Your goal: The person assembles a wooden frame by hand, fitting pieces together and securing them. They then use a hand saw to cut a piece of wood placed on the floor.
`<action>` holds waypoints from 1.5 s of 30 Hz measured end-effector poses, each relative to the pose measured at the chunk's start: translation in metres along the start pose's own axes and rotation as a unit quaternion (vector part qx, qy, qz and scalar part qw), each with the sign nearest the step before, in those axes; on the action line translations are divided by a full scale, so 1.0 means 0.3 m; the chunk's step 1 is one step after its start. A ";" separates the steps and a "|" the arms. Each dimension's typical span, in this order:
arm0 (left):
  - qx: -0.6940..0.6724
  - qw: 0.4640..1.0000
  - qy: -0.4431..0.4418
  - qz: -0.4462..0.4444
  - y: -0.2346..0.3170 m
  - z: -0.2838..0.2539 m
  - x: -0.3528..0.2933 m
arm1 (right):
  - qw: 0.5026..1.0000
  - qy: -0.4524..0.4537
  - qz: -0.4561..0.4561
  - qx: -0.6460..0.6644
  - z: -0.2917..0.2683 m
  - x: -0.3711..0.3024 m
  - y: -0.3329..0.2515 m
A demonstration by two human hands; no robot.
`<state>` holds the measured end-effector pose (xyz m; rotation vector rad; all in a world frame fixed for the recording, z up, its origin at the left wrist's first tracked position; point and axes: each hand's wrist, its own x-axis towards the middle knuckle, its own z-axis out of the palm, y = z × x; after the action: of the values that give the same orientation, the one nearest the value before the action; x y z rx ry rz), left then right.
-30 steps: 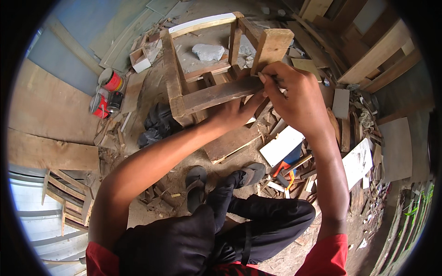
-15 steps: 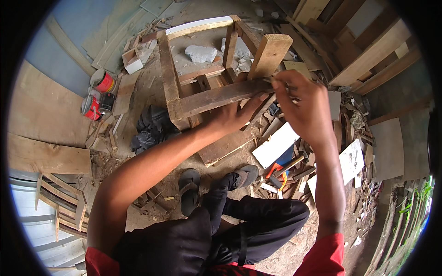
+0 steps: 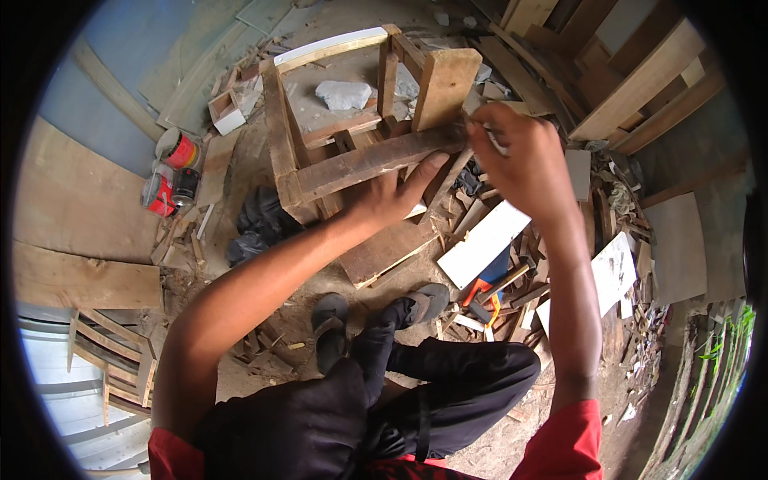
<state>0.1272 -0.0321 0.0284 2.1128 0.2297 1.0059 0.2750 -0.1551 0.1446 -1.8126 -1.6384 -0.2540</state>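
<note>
A wooden frame (image 3: 376, 165) of rough brown bars stands in front of me, with a white strip (image 3: 330, 48) along its far top bar. A short upright board (image 3: 446, 90) rises at its near right corner. My left hand (image 3: 388, 198) is closed around the dark near bar from below, its thumb lying against the bar's side. My right hand (image 3: 520, 160) is at the right end of that bar, with thumb and forefinger pinched together at the corner. Whatever lies between those fingertips is too small to make out.
Wood scraps litter the floor, with a white board (image 3: 483, 244), a hammer (image 3: 508, 280) and an orange-handled saw (image 3: 482, 298) among them. Paint cans (image 3: 178, 149) stand at the left beside a black plastic bag (image 3: 264, 224). Planks (image 3: 640, 80) lean at the right. A white stone (image 3: 344, 94) lies behind the frame.
The frame has shifted slightly left in view, along with both hands. My left hand keeps its hold on the bar, and my right fingers stay pinched at the corner.
</note>
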 end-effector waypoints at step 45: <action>-0.027 0.999 0.023 0.002 -0.002 0.011 0.000 | 0.997 -0.016 0.044 -0.055 -0.045 -0.011 -0.043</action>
<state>0.1297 -0.0336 0.0265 2.0431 0.2187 1.0511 0.2661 -0.1657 0.1574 -1.9751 -1.5900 -0.2809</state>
